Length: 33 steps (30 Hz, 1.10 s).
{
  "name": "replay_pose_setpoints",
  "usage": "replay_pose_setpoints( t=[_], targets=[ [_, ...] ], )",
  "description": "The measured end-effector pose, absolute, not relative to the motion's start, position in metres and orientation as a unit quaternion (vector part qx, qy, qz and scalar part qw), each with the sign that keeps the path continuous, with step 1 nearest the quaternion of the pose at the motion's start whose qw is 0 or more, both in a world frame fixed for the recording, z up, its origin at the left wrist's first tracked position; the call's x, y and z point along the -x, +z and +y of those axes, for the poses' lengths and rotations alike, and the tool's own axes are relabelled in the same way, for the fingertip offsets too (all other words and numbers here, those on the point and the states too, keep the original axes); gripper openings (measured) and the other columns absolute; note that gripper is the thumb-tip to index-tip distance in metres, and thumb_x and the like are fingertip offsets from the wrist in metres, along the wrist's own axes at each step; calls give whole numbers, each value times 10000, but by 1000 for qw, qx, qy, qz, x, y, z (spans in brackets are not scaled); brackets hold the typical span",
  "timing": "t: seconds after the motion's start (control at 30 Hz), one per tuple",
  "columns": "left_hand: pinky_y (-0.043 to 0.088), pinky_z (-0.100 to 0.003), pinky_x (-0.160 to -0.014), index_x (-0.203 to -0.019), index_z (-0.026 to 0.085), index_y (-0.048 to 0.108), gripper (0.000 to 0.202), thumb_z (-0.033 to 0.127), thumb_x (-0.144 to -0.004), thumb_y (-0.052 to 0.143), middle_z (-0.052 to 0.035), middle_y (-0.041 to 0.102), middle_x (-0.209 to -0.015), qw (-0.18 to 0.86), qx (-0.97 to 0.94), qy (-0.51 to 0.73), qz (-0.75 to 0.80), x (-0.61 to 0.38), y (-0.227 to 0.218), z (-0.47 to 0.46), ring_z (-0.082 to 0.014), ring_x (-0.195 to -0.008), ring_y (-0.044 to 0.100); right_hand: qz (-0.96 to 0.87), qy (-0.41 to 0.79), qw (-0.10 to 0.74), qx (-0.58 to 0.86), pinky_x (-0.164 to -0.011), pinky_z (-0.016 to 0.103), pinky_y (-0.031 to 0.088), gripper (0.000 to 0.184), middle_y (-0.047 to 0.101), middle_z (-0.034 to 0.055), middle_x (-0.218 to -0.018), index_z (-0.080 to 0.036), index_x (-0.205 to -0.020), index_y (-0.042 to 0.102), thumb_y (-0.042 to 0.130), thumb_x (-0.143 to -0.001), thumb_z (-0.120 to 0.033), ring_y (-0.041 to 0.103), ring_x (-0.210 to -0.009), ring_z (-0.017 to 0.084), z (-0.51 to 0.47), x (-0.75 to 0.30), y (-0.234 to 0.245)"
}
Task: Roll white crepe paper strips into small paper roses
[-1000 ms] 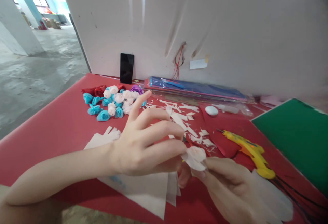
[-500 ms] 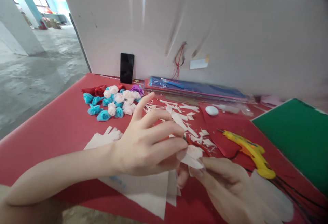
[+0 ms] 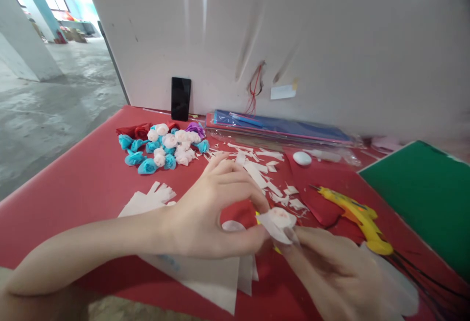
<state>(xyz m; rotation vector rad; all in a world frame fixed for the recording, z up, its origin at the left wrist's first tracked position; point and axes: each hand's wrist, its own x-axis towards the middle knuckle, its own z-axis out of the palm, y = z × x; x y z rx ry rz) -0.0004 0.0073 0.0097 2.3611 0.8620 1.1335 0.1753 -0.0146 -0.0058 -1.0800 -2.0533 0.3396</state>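
Both hands meet over the red table [image 3: 84, 184] on a small rolled flower of pale pink-white paper [image 3: 277, 221]. My left hand [image 3: 216, 213] reaches in from the left with its fingers curled, thumb and fingertips pinching the flower's left side. From the lower right, my right hand [image 3: 330, 267] grips the flower's base between thumb and fingers. A bit of yellow shows just under the flower. White paper sheets [image 3: 205, 274] lie under my left wrist.
A pile of finished blue, white, red and purple paper flowers [image 3: 161, 145] sits at the back left. White paper scraps [image 3: 262, 166] litter the middle. A yellow glue gun [image 3: 354, 215] lies right, by a green sheet [image 3: 422, 198]. A black phone [image 3: 180, 98] leans on the wall beside coloured paper packs [image 3: 279, 127].
My left hand's fingers, spread and raised before, have curled down into a pinch on the flower. The flower has turned slightly between both hands.
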Motion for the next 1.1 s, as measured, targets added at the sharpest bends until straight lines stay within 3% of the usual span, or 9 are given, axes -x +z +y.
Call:
replay_pose_setpoints(
  t=[0.37,0.63,0.83,1.1],
  targets=[
    [443,-304,-772,-722,136,563,11,144,-729,561,-21,594,-711,312,-807,396,309,-3,3,8,-125,-727,519,-830,48,409,376,-396,173,476,131,646,-50,-573,-255,-724,578,524,-744,-137,547,-375,98,-17,-180,-12],
    [457,-271,-715,-732,128,586,54,90,-700,608,-29,615,-744,404,-748,434,298,-5,-1,6,-128,-741,529,-810,66,427,396,-447,181,502,160,595,-58,-525,-240,-648,515,514,-725,-99,583,-418,106,-22,-176,-12],
    [454,-266,-728,-726,127,586,82,93,-674,638,-27,599,-753,462,-706,455,285,-6,-2,4,-126,-749,532,-812,34,424,400,-323,189,422,182,537,-45,-447,-234,-585,497,508,-740,-140,533,-349,113,-21,-175,-11],
    [402,-245,-765,-739,143,565,93,120,-681,633,-6,567,-787,543,-642,450,301,-10,-5,-1,-114,-775,507,-831,-24,408,377,-321,204,419,148,605,-27,-487,-221,-655,597,510,-766,-174,533,-340,111,-20,-182,-17]
  ],
)
